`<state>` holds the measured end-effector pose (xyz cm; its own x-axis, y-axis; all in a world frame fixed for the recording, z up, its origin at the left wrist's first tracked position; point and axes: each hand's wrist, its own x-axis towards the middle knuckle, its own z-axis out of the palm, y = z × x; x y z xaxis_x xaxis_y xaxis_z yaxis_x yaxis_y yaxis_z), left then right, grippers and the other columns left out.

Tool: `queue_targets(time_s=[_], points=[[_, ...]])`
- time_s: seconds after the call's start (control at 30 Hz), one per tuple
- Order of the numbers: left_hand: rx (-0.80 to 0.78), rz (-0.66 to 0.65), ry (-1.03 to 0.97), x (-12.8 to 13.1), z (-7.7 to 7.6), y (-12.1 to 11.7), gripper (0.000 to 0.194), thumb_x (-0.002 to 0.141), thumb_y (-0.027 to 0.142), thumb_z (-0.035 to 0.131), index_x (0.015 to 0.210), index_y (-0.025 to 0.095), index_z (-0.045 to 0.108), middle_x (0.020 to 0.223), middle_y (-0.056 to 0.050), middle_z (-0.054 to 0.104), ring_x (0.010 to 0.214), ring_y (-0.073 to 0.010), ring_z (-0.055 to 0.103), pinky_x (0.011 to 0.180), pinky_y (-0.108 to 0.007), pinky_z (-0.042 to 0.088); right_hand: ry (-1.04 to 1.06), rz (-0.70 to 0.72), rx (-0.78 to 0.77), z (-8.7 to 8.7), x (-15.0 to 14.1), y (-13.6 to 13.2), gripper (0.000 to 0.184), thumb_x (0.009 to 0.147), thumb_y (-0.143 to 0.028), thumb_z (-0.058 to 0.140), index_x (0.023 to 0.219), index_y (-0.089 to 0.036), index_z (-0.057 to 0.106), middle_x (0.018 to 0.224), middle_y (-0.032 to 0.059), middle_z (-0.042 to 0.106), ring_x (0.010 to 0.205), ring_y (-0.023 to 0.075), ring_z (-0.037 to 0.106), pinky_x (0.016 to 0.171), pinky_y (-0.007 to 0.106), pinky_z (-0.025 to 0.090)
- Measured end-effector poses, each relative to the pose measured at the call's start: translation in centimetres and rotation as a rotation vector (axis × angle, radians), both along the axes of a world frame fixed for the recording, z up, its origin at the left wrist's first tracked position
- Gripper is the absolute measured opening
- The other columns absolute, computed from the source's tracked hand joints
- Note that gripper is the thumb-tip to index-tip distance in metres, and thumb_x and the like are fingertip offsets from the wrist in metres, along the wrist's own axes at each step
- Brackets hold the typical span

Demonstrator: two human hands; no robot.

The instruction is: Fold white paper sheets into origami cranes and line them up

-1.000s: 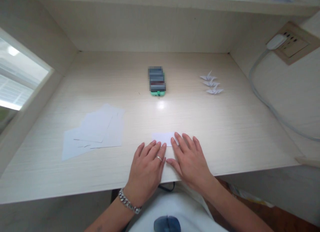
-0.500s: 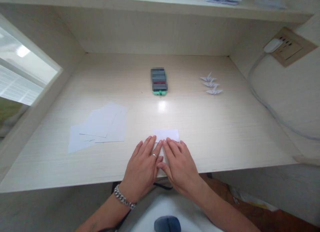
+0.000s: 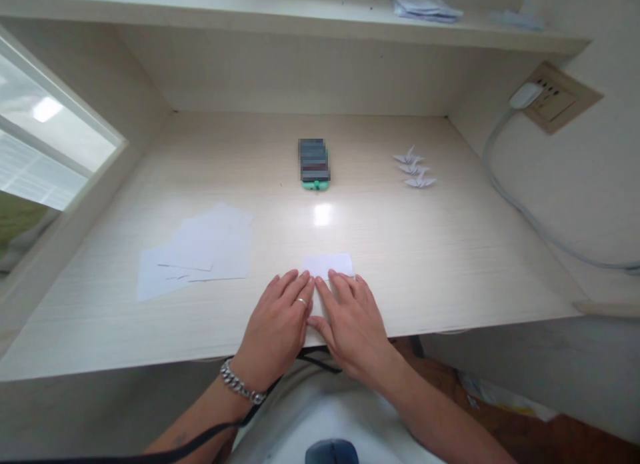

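A small white sheet of paper (image 3: 327, 264) lies on the pale wooden desk (image 3: 425, 264) near its front edge. My left hand (image 3: 277, 327) and my right hand (image 3: 350, 324) lie flat on the paper's near part, side by side, fingers stretched out and touching. Only the far strip of the sheet shows beyond my fingertips. A ring sits on my left hand and a chain bracelet on that wrist.
A loose pile of white sheets (image 3: 200, 251) lies to the left. A phone in a green case (image 3: 315, 164) rests at mid desk. Three folded paper cranes (image 3: 415, 171) sit at the right rear. A wall socket with a plug and cable (image 3: 525, 97) is at the right.
My hands have slid toward me and closer together over the sheet, leaving more of its far strip showing. The head camera has tilted a little.
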<state>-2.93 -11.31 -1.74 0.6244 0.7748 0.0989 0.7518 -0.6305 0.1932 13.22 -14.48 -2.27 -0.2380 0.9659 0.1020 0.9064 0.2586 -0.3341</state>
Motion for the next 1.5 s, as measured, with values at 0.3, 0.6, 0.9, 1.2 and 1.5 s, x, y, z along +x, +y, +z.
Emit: queue_targets(time_s=[0.3, 0.6, 0.9, 1.2, 1.5], points=[[0.032, 0.011, -0.016, 0.2, 0.2, 0.2, 0.041, 0.093, 0.022, 0.044, 0.134, 0.018, 0.052, 0.135, -0.013, 0.056, 0.126, -0.0298, 0.048, 0.106, -0.052, 0.037, -0.122, -0.119, 0.010, -0.4, 4.2, -1.1, 0.055, 0.095, -0.046, 0.039, 0.141, -0.016, 0.043, 0.147, 0.0110, 0.043, 0.136, 0.0355, 0.033, 0.109, 0.057, 0.025], [0.056, 0.042, 0.015, 1.1, 0.5, -0.1, 0.038, 0.094, 0.027, 0.043, 0.131, 0.024, 0.054, 0.131, -0.013, 0.056, 0.120, -0.0296, 0.048, 0.100, -0.052, 0.040, -0.072, -0.100, 0.093, -0.1, 3.1, -0.6, 0.051, 0.097, -0.042, 0.036, 0.137, -0.012, 0.048, 0.146, 0.0152, 0.044, 0.135, 0.0334, 0.035, 0.109, 0.052, 0.029], [0.145, 0.102, 0.036, -2.1, 1.2, -0.3, 0.037, 0.094, 0.032, 0.045, 0.126, 0.020, 0.058, 0.118, -0.015, 0.057, 0.111, -0.0282, 0.052, 0.095, -0.047, 0.044, -0.024, -0.022, 0.026, -1.3, 1.9, -0.6, 0.054, 0.098, -0.044, 0.032, 0.141, -0.014, 0.042, 0.150, 0.0093, 0.039, 0.140, 0.0282, 0.031, 0.112, 0.048, 0.026], [0.050, -0.337, 0.044, 0.8, 2.9, 5.2, 0.024, 0.088, 0.010, 0.046, 0.083, 0.014, 0.070, 0.084, -0.011, 0.070, 0.084, -0.0209, 0.064, 0.083, -0.035, 0.050, -0.002, 0.028, 0.164, -0.3, 2.4, 1.1, 0.028, 0.093, -0.021, 0.046, 0.113, -0.019, 0.065, 0.124, 0.0076, 0.064, 0.116, 0.0219, 0.052, 0.100, 0.038, 0.039], [0.107, -0.360, 0.321, 3.4, 3.6, 4.5, 0.021, 0.087, 0.006, 0.046, 0.086, 0.010, 0.067, 0.077, -0.014, 0.067, 0.068, -0.0232, 0.066, 0.061, -0.032, 0.051, 0.029, 0.065, 0.206, -0.1, 3.4, 3.1, 0.020, 0.089, -0.022, 0.053, 0.093, -0.019, 0.073, 0.105, 0.0068, 0.070, 0.099, 0.0204, 0.056, 0.090, 0.032, 0.043]])
